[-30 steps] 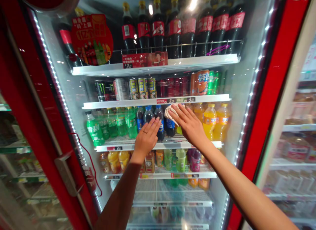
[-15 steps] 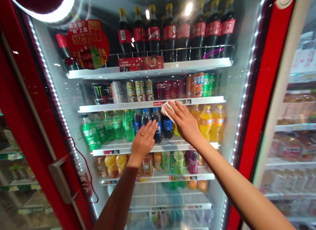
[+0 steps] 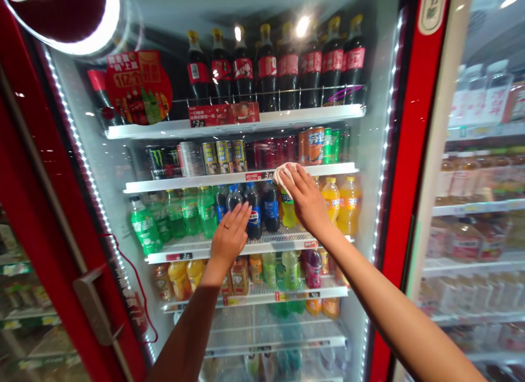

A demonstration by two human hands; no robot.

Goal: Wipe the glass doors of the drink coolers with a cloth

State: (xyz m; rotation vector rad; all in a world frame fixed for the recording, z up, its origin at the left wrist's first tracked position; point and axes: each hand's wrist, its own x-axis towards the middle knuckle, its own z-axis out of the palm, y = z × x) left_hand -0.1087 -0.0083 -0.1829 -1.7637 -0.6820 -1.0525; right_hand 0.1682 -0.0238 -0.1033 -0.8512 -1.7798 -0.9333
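My right hand (image 3: 305, 198) presses a crumpled white cloth (image 3: 283, 177) against the glass door of a drinks fridge, its fingers laid over the cloth. Behind the cloth lie the edge of the can shelf (image 3: 229, 179) and a yellow-green bottle (image 3: 289, 213). My left hand (image 3: 232, 234) rests flat on the glass, lower and to the left, fingers stretched out and holding nothing. A ring shows on one finger. Dark bottles with blue labels, one a Pepsi bottle (image 3: 253, 215), stand behind the glass near its fingertips.
A metal door handle (image 3: 95, 305) and a hanging red cord (image 3: 137, 283) are at the left. A round red sticker (image 3: 139, 86) is at upper left. Cola bottles (image 3: 267, 67) line the top shelf. Red frame (image 3: 406, 168) borders the right, with another stocked cooler beyond.
My right hand and the cloth have slid right across the glass, past the price tag on the can shelf edge. My left hand stays at nearly the same spot. The view has shifted slightly.
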